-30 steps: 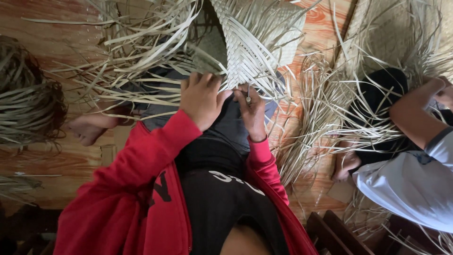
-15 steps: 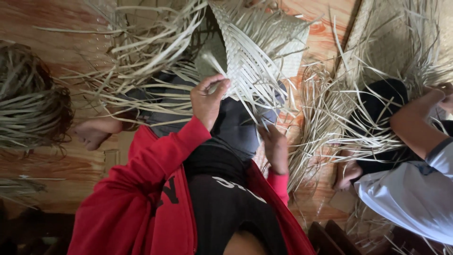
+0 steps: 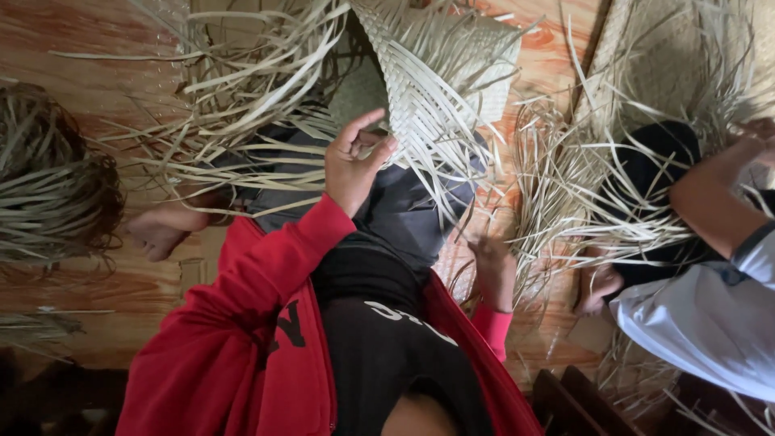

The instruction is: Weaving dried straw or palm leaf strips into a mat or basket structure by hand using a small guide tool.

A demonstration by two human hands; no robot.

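Head view, person in red jacket seated on a wooden floor [image 3: 97, 32], part-woven straw piece [image 3: 428, 89] propped over the lap on grey trousers. Left hand [image 3: 353, 165] raised at the lower left edge of the woven piece, thumb and fingertips pinched on a strand at the weave border, index finger lifted up; grip closed on that straw edge, touching it. Right hand [image 3: 494, 266] low by the right thigh, down among loose straw strips [image 3: 557, 202] that fan out over the floor; fingers partly curled and blurred, cannot tell whether the grip has a strand or is released. Woven piece: tight diagonal plait in the middle, long unwoven ends spraying left, right and down over the knees; its top runs out of frame. Bare foot [image 3: 157, 226] of the person shows left of the lap, under the loose ends. Bundle of darker straw [image 3: 52, 194] at far left on the floor, well apart from both hands. At right a second person in white shirt [image 3: 702, 323], forearm [image 3: 710, 194] reaching into another straw piece [image 3: 686, 73]; their hand is cut by the frame edge. Dark wooden furniture [image 3: 581, 404] at the bottom right.
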